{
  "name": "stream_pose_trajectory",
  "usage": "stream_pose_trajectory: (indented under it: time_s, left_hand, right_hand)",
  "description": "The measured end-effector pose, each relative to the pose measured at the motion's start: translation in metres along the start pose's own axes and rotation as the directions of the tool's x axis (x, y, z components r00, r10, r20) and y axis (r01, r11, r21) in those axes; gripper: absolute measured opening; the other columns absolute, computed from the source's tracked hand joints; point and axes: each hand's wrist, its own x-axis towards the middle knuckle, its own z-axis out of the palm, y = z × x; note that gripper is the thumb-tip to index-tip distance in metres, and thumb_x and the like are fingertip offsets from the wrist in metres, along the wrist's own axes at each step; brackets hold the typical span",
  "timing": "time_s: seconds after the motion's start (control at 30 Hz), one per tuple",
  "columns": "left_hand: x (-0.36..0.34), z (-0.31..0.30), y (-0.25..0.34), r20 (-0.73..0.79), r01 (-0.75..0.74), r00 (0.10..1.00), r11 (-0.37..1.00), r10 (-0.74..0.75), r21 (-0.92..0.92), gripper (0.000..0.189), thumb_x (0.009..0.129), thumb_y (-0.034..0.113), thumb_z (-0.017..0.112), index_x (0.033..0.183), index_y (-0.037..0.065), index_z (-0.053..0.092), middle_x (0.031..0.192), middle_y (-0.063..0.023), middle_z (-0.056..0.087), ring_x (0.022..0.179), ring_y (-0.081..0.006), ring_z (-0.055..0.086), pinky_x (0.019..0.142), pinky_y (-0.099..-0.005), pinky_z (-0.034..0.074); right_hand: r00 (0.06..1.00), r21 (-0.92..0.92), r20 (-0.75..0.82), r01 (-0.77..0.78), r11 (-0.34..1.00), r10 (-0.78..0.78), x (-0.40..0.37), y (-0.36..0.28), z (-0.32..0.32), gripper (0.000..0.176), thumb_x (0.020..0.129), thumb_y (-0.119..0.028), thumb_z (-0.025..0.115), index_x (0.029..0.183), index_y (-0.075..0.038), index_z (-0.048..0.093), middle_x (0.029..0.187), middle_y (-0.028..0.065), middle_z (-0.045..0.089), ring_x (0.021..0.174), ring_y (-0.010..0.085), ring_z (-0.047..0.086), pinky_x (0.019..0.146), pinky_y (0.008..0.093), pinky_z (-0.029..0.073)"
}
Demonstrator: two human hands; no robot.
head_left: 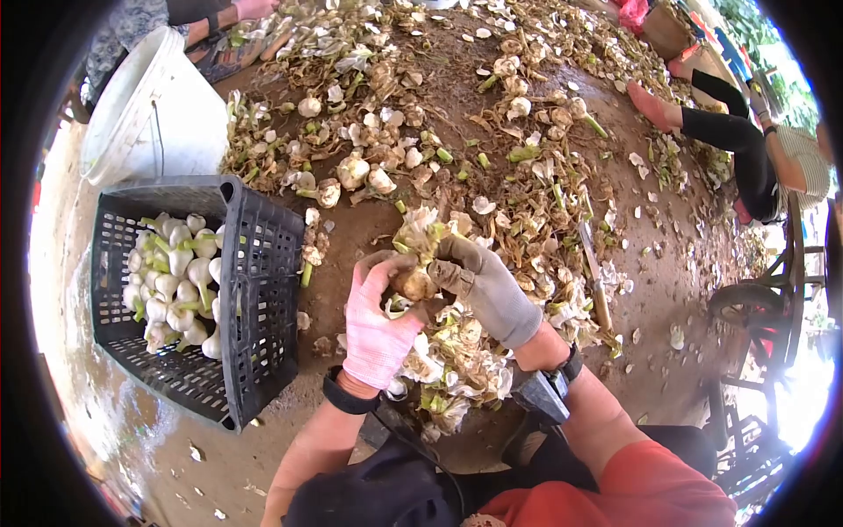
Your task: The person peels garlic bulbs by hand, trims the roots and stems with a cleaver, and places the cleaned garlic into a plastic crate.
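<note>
Closest in, the left hand (376, 329) in a pink glove and the right hand (487, 285) in a grey one both wrap tightly around one garlic bulb (413, 283), held above a heap of peelings (457, 369). A loose gloved grip could let it drop among the scraps. Further left stands a black crate (263, 290) of cleaned bulbs (176, 281), a white bucket (149, 114) beyond

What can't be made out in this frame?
Head view, the only one:
- Garlic bulb: mostly covered by the left hand and right hand closed around it.
- White bucket: only its outside shows, so its contents are hidden.
- Person at right: cut off by the round image edge.
- Person at top left: only an arm shows, the rest is cut off by the top edge.
</note>
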Motion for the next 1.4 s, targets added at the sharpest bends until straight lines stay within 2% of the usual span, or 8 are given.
stream_pose_trajectory:
  time_s: [0.4, 0.53, 0.8, 0.97, 1.03, 1.13, 1.33, 1.4]
  left_hand:
    - [-0.001, -0.009, 0.008, 0.0, -0.08, 0.997, 0.991, 0.08, 0.11, 0.059, 0.061, 0.001, 0.077, 0.117, 0.004, 0.059, 0.113, -0.0162, 0.06, 0.103, -0.0314, 0.061, 0.09, -0.0375, 0.05]
    - [-0.002, -0.01, 0.004, 0.046, 0.084, 0.996, 0.985, -0.078, -0.15, 0.052, 0.073, 0.007, 0.078, 0.119, 0.0, 0.056, 0.113, -0.0128, 0.062, 0.106, -0.0242, 0.062, 0.092, -0.0343, 0.049]
    - [-0.003, -0.015, 0.009, 0.448, 0.554, 0.799, 0.202, -0.402, -0.807, 0.053, 0.09, 0.019, 0.067, 0.134, -0.003, 0.047, 0.119, -0.0107, 0.061, 0.108, -0.0192, 0.06, 0.098, -0.0355, 0.046]
    - [-0.007, -0.007, 0.013, 0.35, 0.518, 0.842, 0.435, -0.411, -0.737, 0.057, 0.09, 0.021, 0.067, 0.136, -0.003, 0.045, 0.117, -0.0089, 0.061, 0.108, -0.0159, 0.058, 0.097, -0.0323, 0.045]
    - [-0.004, -0.01, 0.016, 0.281, 0.446, 0.892, 0.793, -0.355, -0.414, 0.061, 0.086, 0.017, 0.072, 0.137, -0.002, 0.046, 0.116, -0.0077, 0.061, 0.107, -0.0139, 0.057, 0.096, -0.0293, 0.045]
    - [-0.004, -0.013, 0.019, 0.358, 0.488, 0.866, 0.748, -0.349, -0.45, 0.063, 0.082, 0.012, 0.075, 0.136, -0.002, 0.046, 0.116, -0.0071, 0.061, 0.105, -0.0134, 0.057, 0.094, -0.0276, 0.046]
    - [-0.011, -0.009, 0.017, 0.48, 0.551, 0.826, 0.6, -0.295, -0.58, 0.069, 0.084, 0.017, 0.074, 0.141, -0.001, 0.04, 0.124, -0.0082, 0.057, 0.113, -0.0163, 0.056, 0.096, -0.0299, 0.047]
    - [-0.013, -0.011, 0.015, 0.498, 0.527, 0.84, 0.543, -0.215, -0.654, 0.072, 0.084, 0.019, 0.074, 0.143, 0.0, 0.038, 0.127, -0.0092, 0.055, 0.116, -0.0175, 0.054, 0.097, -0.0301, 0.047]
  right_hand:
    - [0.995, -0.311, -0.076, 0.037, 0.95, -0.064, -0.008, -0.016, 0.01, 0.024, 0.094, -0.02, 0.065, 0.1, 0.003, 0.062, 0.078, 0.0034, 0.063, 0.072, 0.0078, 0.052, 0.064, 0.0272, 0.045]
    - [0.991, -0.565, -0.119, -0.011, 0.825, -0.068, -0.008, -0.012, 0.001, 0.021, 0.093, -0.016, 0.066, 0.089, 0.004, 0.063, 0.068, 0.0026, 0.059, 0.064, 0.0087, 0.048, 0.056, 0.0292, 0.041]
    - [0.986, -0.418, -0.155, -0.01, 0.908, -0.061, -0.014, -0.019, 0.004, 0.011, 0.091, -0.005, 0.063, 0.095, 0.005, 0.065, 0.075, 0.0059, 0.066, 0.068, 0.0077, 0.055, 0.059, 0.0275, 0.047]
    - [0.974, -0.344, -0.205, 0.017, 0.939, -0.093, -0.015, -0.001, 0.002, 0.011, 0.087, 0.001, 0.061, 0.098, 0.003, 0.065, 0.082, 0.0111, 0.068, 0.074, 0.015, 0.061, 0.067, 0.0302, 0.049]
    - [0.931, -0.611, -0.153, 0.176, 0.772, -0.332, -0.013, 0.011, 0.001, 0.02, 0.079, 0.003, 0.068, 0.099, 0.003, 0.066, 0.078, 0.0091, 0.065, 0.075, 0.016, 0.06, 0.068, 0.0322, 0.046]
    - [0.949, -0.814, -0.086, 0.11, 0.571, -0.305, -0.014, -0.006, -0.003, 0.02, 0.076, 0.002, 0.064, 0.096, 0.002, 0.064, 0.085, 0.0207, 0.061, 0.082, 0.0396, 0.06, 0.071, 0.0433, 0.047]
    - [0.915, -0.887, -0.255, -0.092, 0.453, -0.313, 0.017, 0.016, -0.047, 0.021, 0.081, 0.002, 0.055, 0.1, -0.001, 0.063, 0.097, 0.0208, 0.061, 0.088, 0.0375, 0.063, 0.079, 0.0418, 0.053]
    - [0.843, -0.91, -0.133, 0.105, 0.401, -0.521, 0.017, 0.024, -0.058, 0.036, 0.08, 0.004, 0.055, 0.113, -0.004, 0.064, 0.109, 0.0187, 0.06, 0.099, 0.0351, 0.063, 0.086, 0.0387, 0.052]
